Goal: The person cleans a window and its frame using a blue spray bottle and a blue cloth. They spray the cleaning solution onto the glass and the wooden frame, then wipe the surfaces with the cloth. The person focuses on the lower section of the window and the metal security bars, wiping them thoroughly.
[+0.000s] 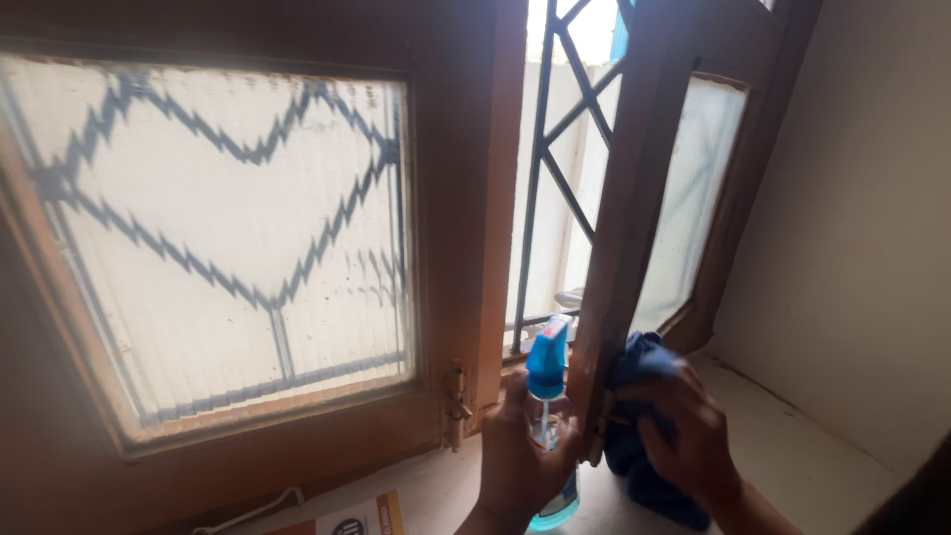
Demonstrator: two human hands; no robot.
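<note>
My left hand [515, 461] grips a clear spray bottle [547, 396] with a blue trigger head, held upright just in front of the window's centre post. My right hand [684, 431] holds a bunched blue cloth [639, 362] against the lower edge of the open wooden window sash [634, 198]. The sash swings inward to the right and carries a frosted pane [693, 198]. On the left is the closed sash with ribbed frosted glass [218, 238].
A dark metal grille [565, 129] stands behind the opening. A brass latch [458, 406] sits on the frame near the bottle. A white sill [792, 446] runs below, with a white wall [872, 218] to the right. An orange printed card [347, 517] lies on the sill at the lower left.
</note>
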